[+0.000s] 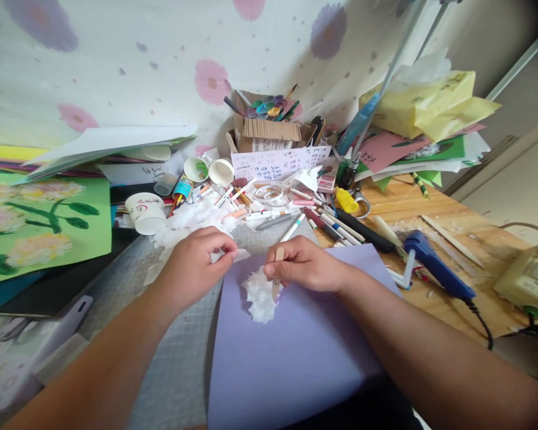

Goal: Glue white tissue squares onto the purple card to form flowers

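Clock centre: the white tissue flower lay on purple paper, near its far edge, with twelve o'clock pointing away from the person.
Left hand: it hovered at ten o'clock from the flower, its thumb and forefinger narrowed to a pinch on a small white tissue scrap.
Right hand: it stood at two o'clock, its fingers closed round a flat wooden stick.
Stick tip: it pointed down at the flower's three-o'clock edge; whether it touched could not be told.
Underlay: a grey cutting mat showed at nine o'clock beside the paper.
Scrap pile: torn white tissue lay near eleven, and a white paper cup lay tipped at ten.
Pens: markers clustered between one and two.
Glue gun: blue, it rested near three on the wooden bench.
Box: an open cardboard box holding brushes stood at twelve, by the patterned wall.
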Demonstrator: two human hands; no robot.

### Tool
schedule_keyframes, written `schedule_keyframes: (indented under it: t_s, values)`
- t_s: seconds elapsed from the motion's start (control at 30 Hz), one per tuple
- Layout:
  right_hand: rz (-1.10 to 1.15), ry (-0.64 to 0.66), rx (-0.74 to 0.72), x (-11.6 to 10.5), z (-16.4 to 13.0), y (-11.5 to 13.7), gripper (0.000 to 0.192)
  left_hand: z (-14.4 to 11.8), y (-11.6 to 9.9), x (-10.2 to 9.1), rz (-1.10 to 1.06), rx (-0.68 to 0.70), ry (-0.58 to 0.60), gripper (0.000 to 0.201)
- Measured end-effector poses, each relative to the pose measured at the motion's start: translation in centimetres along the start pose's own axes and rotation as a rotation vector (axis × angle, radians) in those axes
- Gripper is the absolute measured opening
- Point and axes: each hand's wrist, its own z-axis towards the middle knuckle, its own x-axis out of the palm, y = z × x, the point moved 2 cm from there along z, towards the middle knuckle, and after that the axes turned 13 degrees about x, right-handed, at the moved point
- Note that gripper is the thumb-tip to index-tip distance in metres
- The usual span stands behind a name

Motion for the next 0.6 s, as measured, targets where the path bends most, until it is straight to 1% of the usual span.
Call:
schedule_keyframes:
  t_s: [0.1,0.2,0.3,0.43,0.5,0.6]
  values:
    - [0.024,-0.007,-0.037,0.3,0.2,0.0,0.034,-0.2,-0.9,-0.1,-0.071,-0.056,-0.022,0.012]
    - [0.018,-0.013,-0.029,0.5,0.4,-0.2,0.035,-0.3,-1.9,-0.3,-0.098,-0.082,-0.068,0.009]
    - [0.010,-0.023,-0.013,0.5,0.5,-0.3,0.037,-0.3,-3.0,-0.4,-0.109,-0.033,-0.081,0.008]
    - [-0.035,-0.026,-0.016,0.4,0.5,-0.3,0.037,-0.5,-4.3,0.0,-0.086,0.074,-0.021,0.009]
    - [-0.037,-0.031,-0.030,0.4,0.5,-0.3,0.036,-0.6,-4.6,0.3,-0.043,0.088,-0.014,0.010]
    - [0.012,-0.042,-0.068,0.3,0.3,-0.2,0.036,-0.8,-4.5,0.7,0.005,0.070,-0.036,0.008]
